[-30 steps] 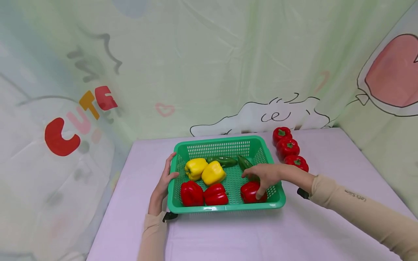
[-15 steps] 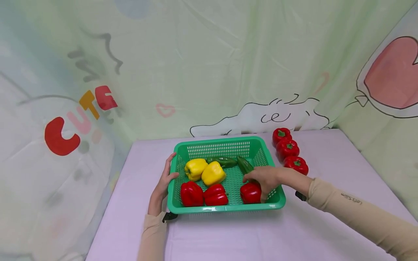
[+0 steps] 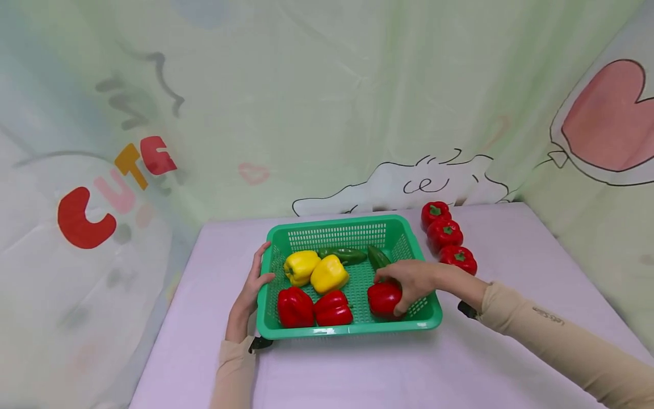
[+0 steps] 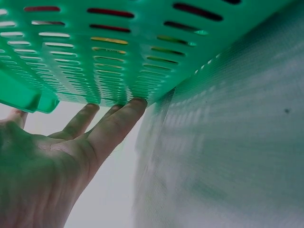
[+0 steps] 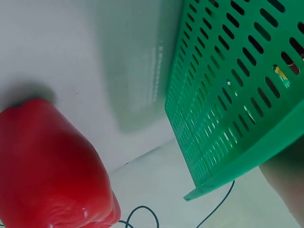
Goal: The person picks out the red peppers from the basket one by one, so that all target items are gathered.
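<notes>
In the head view, a green basket (image 3: 347, 329) holds two yellow bell peppers (image 3: 329, 274), green chili peppers (image 3: 378, 257) and three red bell peppers. My left hand (image 3: 249, 292) grips the basket's left side, thumb over the rim. Its extended fingers (image 4: 116, 126) touch the perforated outer wall in the left wrist view. Inside the basket's front right corner, my right hand (image 3: 411, 281) grips a red bell pepper (image 3: 382, 299), thumb at its near side and fingers over its top. The other two red peppers (image 3: 295, 308) lie at the front left.
Three more red bell peppers (image 3: 444, 234) stand in a row on the cloth-covered table (image 3: 327, 375), right of the basket. One red pepper (image 5: 47, 166) fills the right wrist view's lower left. A printed curtain (image 3: 327, 113) hangs behind the table.
My right thumb has shifted from the red pepper's right side round to its near face, and the pepper has moved slightly left. My left hand stays on the basket. The head view has shifted slightly.
</notes>
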Motion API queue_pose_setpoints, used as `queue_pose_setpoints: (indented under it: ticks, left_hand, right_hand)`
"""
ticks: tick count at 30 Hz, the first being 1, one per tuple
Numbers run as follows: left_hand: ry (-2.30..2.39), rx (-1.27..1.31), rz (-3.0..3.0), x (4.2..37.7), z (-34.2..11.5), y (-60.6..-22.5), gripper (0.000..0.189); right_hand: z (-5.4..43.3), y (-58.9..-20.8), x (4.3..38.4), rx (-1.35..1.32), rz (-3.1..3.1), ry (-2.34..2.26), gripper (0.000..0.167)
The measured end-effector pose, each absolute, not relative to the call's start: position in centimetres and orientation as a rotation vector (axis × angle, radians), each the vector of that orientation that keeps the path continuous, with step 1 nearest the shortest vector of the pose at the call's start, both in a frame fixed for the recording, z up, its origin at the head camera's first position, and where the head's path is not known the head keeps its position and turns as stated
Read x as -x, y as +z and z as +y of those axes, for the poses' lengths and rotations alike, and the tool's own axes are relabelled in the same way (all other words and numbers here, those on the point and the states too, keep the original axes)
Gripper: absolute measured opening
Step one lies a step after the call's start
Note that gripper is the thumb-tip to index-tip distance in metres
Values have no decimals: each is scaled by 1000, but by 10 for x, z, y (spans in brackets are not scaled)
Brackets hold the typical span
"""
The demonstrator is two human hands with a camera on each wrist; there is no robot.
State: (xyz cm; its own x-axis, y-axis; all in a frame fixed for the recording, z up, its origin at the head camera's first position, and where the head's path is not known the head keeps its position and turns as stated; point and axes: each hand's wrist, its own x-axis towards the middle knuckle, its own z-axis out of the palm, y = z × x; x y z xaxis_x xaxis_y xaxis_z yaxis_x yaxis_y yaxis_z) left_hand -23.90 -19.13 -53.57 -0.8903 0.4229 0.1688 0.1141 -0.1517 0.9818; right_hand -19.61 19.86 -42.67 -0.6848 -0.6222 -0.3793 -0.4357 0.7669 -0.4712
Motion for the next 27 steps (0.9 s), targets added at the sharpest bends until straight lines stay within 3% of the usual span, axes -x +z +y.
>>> queue_pose_setpoints:
  ticks: [27]
  left_hand:
    - [2146,-632,1899,240,-194,-540,71]
  right_hand:
    - [200,-417,208,873,2563,-740,61]
